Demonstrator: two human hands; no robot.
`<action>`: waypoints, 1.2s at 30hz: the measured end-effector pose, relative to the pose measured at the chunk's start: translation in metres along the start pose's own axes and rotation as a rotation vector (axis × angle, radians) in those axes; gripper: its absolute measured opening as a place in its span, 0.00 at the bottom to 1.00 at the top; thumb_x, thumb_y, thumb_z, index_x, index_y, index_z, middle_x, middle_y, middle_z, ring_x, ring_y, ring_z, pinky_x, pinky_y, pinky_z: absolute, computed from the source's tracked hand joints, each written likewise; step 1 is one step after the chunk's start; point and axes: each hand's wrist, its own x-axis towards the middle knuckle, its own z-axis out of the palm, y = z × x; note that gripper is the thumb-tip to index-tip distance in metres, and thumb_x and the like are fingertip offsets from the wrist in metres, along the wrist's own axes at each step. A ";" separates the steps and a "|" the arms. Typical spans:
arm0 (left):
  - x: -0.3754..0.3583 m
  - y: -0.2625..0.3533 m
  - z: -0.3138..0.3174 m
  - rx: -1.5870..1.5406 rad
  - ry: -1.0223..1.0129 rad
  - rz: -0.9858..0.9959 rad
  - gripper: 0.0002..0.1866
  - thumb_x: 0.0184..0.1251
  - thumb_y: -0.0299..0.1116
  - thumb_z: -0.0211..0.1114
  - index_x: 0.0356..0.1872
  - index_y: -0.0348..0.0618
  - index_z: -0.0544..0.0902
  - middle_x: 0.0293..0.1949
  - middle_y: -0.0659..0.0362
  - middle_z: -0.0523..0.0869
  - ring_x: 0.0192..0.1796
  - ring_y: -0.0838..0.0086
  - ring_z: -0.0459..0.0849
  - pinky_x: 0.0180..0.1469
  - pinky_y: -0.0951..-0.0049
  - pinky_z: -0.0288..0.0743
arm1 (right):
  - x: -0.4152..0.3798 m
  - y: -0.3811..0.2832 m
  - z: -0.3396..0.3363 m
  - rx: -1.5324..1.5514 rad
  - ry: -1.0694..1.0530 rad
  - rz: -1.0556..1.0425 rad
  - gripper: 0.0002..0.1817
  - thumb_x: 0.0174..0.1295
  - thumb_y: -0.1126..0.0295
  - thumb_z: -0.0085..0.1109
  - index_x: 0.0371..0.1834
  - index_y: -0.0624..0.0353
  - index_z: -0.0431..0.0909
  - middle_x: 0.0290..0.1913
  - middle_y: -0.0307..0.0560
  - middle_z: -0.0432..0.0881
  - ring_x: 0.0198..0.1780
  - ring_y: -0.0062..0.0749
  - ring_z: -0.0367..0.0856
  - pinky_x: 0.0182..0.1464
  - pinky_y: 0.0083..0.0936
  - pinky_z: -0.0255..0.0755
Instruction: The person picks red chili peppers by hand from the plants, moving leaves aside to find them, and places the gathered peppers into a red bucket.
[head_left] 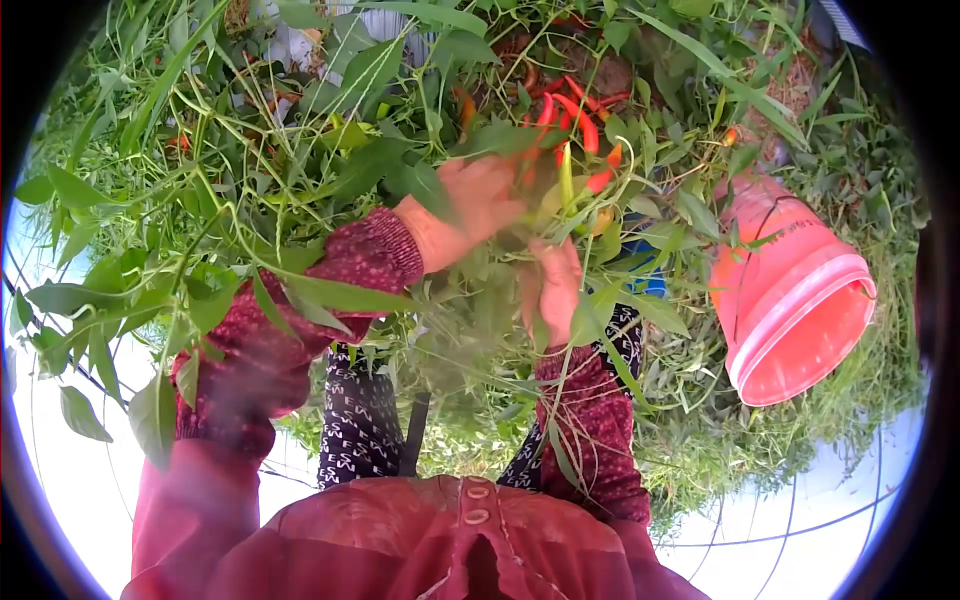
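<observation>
My left hand point(482, 200) reaches from the left into a chili plant point(375, 165). Leaves cover part of it, and its fingers are smeared by motion beside the hanging chilies. Close by on the right is my right hand point(558, 285), its fingers curled in among the leaves just below the fruit. What they grip is hidden. Several red chilies point(584, 120) hang in a cluster above both hands, with a yellow-green chili point(567, 177) among them. An orange-red chili point(605, 170) hangs at the cluster's right side.
A pink-red bucket point(790, 290) lies tilted on the right, its mouth facing down and right. Something blue point(643, 262) shows behind leaves near my right hand. Dense plants and long grass blades surround my arms. My patterned trouser legs point(360, 420) are below.
</observation>
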 end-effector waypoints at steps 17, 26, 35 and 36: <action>-0.013 0.000 0.002 -0.264 -0.149 -0.152 0.26 0.45 0.28 0.67 0.50 0.48 0.71 0.43 0.59 0.75 0.53 0.62 0.73 0.63 0.49 0.55 | 0.008 0.019 -0.011 0.053 0.031 -0.075 0.23 0.52 0.65 0.56 0.54 0.57 0.70 0.46 0.41 0.76 0.47 0.29 0.72 0.49 0.33 0.66; -0.062 0.014 0.013 0.120 0.160 -0.096 0.18 0.40 0.33 0.69 0.38 0.46 0.78 0.38 0.62 0.76 0.51 0.67 0.75 0.65 0.42 0.49 | 0.005 0.013 0.001 0.104 0.051 -0.002 0.24 0.57 0.58 0.58 0.56 0.54 0.68 0.49 0.42 0.74 0.48 0.32 0.73 0.48 0.32 0.68; -0.131 0.084 -0.013 -0.638 -0.029 -0.397 0.09 0.52 0.29 0.65 0.33 0.38 0.76 0.31 0.57 0.77 0.36 0.68 0.80 0.45 0.62 0.75 | 0.010 0.016 -0.014 -0.222 0.110 0.021 0.19 0.60 0.59 0.54 0.53 0.54 0.70 0.40 0.38 0.76 0.41 0.25 0.74 0.40 0.24 0.69; -0.126 0.081 -0.020 -0.640 -0.032 -0.399 0.09 0.52 0.29 0.65 0.33 0.38 0.76 0.31 0.57 0.77 0.36 0.68 0.80 0.45 0.62 0.75 | 0.010 0.018 -0.017 -0.287 0.085 0.034 0.19 0.60 0.60 0.54 0.52 0.55 0.70 0.39 0.38 0.76 0.41 0.24 0.74 0.39 0.22 0.69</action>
